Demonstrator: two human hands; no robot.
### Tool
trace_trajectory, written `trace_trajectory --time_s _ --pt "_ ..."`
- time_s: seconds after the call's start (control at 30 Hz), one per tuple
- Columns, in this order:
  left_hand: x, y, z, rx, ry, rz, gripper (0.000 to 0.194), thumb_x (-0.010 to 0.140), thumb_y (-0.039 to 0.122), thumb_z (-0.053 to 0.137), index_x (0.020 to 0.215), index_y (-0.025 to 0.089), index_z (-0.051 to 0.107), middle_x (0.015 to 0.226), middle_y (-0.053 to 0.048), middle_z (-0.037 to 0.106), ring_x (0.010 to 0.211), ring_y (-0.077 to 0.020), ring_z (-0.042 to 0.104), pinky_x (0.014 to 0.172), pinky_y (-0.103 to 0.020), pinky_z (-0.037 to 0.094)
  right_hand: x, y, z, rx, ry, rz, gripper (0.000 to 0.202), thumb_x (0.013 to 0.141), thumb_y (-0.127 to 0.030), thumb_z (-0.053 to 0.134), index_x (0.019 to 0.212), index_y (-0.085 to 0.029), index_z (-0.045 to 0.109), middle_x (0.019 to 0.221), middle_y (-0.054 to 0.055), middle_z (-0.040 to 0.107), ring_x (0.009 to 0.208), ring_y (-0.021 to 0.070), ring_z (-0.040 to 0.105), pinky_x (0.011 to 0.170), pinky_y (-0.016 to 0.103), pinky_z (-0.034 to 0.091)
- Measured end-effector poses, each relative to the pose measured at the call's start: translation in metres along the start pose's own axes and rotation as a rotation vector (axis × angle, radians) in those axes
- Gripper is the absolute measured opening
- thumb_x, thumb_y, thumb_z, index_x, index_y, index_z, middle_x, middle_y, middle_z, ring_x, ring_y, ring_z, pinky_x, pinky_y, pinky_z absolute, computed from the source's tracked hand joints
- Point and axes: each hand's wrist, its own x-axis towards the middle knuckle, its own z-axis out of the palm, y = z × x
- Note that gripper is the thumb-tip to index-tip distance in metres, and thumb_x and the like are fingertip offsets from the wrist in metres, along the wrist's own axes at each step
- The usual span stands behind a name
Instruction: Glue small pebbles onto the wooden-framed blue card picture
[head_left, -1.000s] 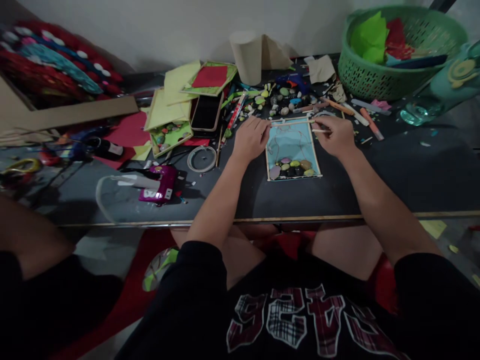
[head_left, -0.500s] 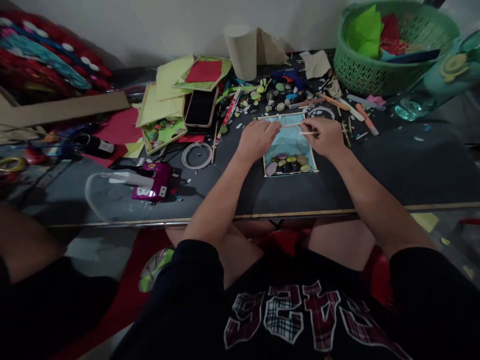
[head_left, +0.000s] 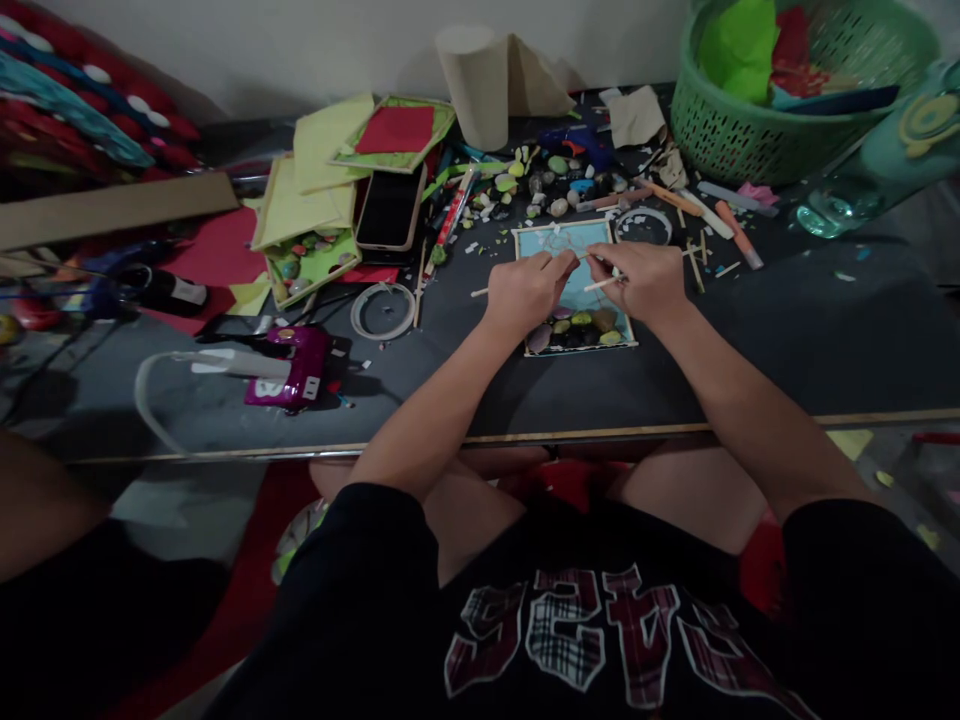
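Observation:
A light blue picture panel [head_left: 534, 241] with a thin stick frame lies on the dark table, partly under my hands. Painted stones [head_left: 582, 328] cover its lower end. My left hand [head_left: 523, 292] is closed on a thin wooden stick [head_left: 480, 293], whose end sticks out to the left. Close beside it, my right hand [head_left: 646, 280] pinches a pale stick [head_left: 601, 285] over the panel. The fingertips of both hands nearly meet above the panel's middle.
A green basket [head_left: 724, 150] and a teal bottle [head_left: 862, 180] stand at the back right. Small stones [head_left: 559, 207] lie behind the panel. Left are a phone [head_left: 390, 212], a tape roll [head_left: 382, 311] and a purple glue gun [head_left: 306, 365]. A person's arm [head_left: 45, 490] is far left.
Both hands have come slightly lower over the panel and closer together. A stick end now shows left of my left hand. The view has shifted a little.

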Motion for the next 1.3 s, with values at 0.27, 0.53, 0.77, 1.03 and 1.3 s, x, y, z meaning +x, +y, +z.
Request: trace_trajectory --time_s 0.27,0.53,0.77,1.03,1.3 --pt "-0.003 0.018 -0.005 -0.036 -0.046 -0.11 0.037 0.103 0.038 0.037 0.109 0.024 0.07 0.087 -0.011 0.074 0.072 -0.0207 0.066 0.056 -0.033 0.036 0.003 -0.007 -0.01 -0.176 -0.133 -0.032 0.045 0.1 -0.031 0.028 0.103 -0.026 0.073 0.084 0.008 0.074 0.082 0.0242 0.069 0.071 0.039 0.048" --pt "-0.006 0.025 -0.006 -0.029 -0.017 -0.114 0.034 0.102 0.034 0.038 0.104 0.025 0.071 0.087 -0.009 0.075 0.072 -0.0203 0.068 0.055 -0.034 0.034 0.006 -0.014 -0.018 -0.164 -0.177 -0.014 0.043 0.1 -0.031 0.029 0.093 -0.025 0.07 0.075 0.008 0.07 0.079 0.024 0.067 0.072 0.04 0.048" --pt "-0.004 0.027 -0.009 -0.038 -0.08 -0.147 0.032 0.102 0.035 0.039 0.104 0.024 0.07 0.088 -0.011 0.074 0.075 -0.0221 0.068 0.057 -0.035 0.036 0.007 -0.009 -0.007 -0.196 -0.143 -0.021 0.035 0.094 -0.024 0.037 0.098 -0.022 0.071 0.074 0.006 0.073 0.072 0.0205 0.069 0.064 0.033 0.043" --pt "-0.002 0.019 -0.003 0.005 -0.014 -0.092 0.04 0.105 0.036 0.032 0.105 0.025 0.07 0.084 -0.009 0.073 0.073 -0.0192 0.065 0.058 -0.034 0.034 0.008 -0.002 0.003 -0.075 0.055 0.054 0.034 0.087 -0.031 0.044 0.1 -0.019 0.073 0.072 0.002 0.075 0.068 0.017 0.07 0.057 0.028 0.037" --pt "-0.002 0.007 0.001 -0.057 0.03 -0.012 0.045 0.105 0.041 0.028 0.117 0.027 0.069 0.082 -0.009 0.071 0.078 -0.0195 0.065 0.066 -0.033 0.041 0.009 0.007 -0.001 0.281 0.075 0.055 0.026 0.083 -0.037 0.049 0.089 -0.02 0.068 0.053 -0.003 0.053 0.05 0.0119 0.05 0.057 0.027 0.038"
